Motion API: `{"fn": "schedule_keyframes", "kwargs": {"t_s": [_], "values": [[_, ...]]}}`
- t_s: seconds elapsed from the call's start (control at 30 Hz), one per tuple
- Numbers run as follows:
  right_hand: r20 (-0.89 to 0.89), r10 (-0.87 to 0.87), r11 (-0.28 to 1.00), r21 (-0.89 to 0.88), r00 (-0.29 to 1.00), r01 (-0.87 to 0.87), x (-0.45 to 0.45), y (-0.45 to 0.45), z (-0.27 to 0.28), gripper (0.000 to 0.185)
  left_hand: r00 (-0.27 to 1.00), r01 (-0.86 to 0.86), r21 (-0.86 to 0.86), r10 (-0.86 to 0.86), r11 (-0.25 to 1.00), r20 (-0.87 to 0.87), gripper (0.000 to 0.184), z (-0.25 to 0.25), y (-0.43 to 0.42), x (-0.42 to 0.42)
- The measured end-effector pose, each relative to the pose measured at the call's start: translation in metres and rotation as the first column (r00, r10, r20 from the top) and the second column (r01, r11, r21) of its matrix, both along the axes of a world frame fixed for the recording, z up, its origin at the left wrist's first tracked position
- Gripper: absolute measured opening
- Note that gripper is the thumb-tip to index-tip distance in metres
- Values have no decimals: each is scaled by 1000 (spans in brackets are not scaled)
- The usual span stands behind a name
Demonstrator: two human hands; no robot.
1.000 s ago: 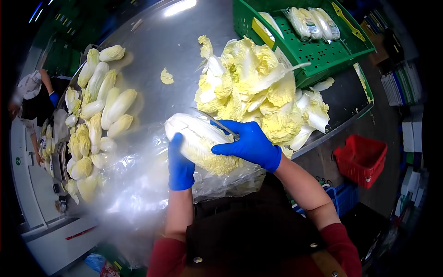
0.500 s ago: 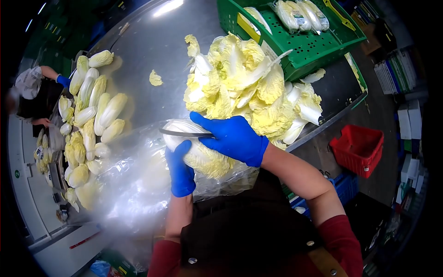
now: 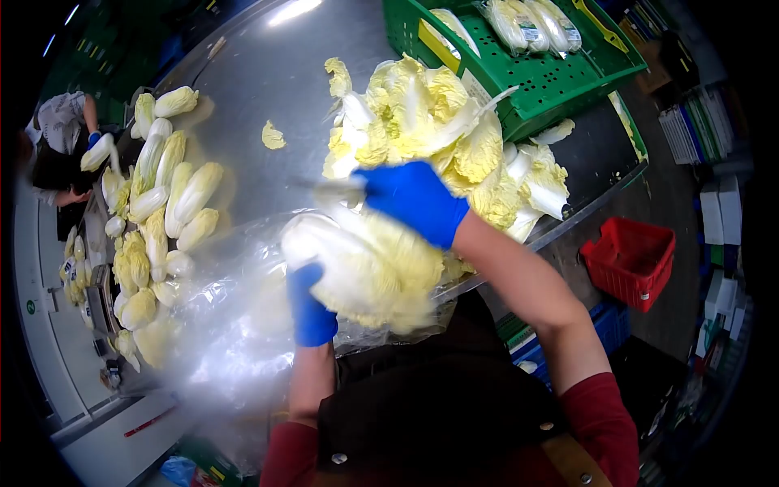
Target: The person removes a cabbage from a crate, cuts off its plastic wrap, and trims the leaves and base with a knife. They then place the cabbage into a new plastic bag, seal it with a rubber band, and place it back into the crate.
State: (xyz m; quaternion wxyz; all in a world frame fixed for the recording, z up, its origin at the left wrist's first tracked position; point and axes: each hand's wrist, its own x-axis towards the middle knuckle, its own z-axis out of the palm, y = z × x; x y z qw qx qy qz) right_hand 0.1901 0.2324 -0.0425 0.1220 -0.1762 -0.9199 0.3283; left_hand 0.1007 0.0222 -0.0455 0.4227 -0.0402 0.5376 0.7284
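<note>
Cabbage [image 3: 349, 260] is at the desk's [image 3: 260, 81] near edge, above clear film [image 3: 227, 325]. L hand [image 3: 308, 308] has a wide grip on its side nr the butt, thumb up. R hand [image 3: 410, 199] is just above it, grip closed on what looks like a knife [image 3: 339, 193], badly blurred; can't tell if it touches the cabbage.

How far on? Part-way, I'd judge: lvs [image 3: 422, 114] off & heaped toward the far R corner, cabbage itself unwrapped. Unwrapped heads [image 3: 195, 199] lie along the L edge; a few wrapped ones [image 3: 519, 28] sit in the green crate [image 3: 519, 122] at the R end.

Long axis runs diag: pale butt points to the L edge, frilly yellow tip to the R & back twd the wearer, approx flat, over the near edge.

Co-worker [image 3: 61, 122] beyond the L edge, w/ another head [image 3: 99, 152] in hand.
</note>
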Motion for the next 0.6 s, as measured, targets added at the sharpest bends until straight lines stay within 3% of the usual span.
{"fn": "schedule_keyframes", "kwargs": {"t_s": [0.03,0.17,0.23,0.3,0.37,0.4,0.5,0.53,0.6], "values": [[94,-103,995,-9,990,104,-1,20,1,38,994,-33,137,18,990,110,79,-8,-10,-1],[-330,-363,909,78,871,409,-2,59,9,47,989,66,401,-114,914,97,88,2,-5,-3],[-420,-471,793,185,776,581,-8,62,26,58,988,82,454,-132,887,80,92,3,7,-7],[-276,-503,825,130,819,550,0,45,39,65,991,101,461,-130,882,32,96,2,17,-9],[-199,-421,907,-77,885,414,6,20,33,61,995,61,481,-91,875,39,99,5,30,-6],[-95,-352,910,-268,931,317,7,5,31,57,996,43,488,-74,872,44,100,5,32,-4],[134,-38,679,-723,990,124,2,-15,29,53,995,93,545,-99,833,-19,77,-18,25,-8],[171,87,551,-829,981,95,2,-16,28,53,996,75,457,-86,886,3,64,-25,25,-10],[145,79,416,-904,986,100,3,-11,24,47,987,160,397,-142,904,-75,88,-17,31,-11]]}}
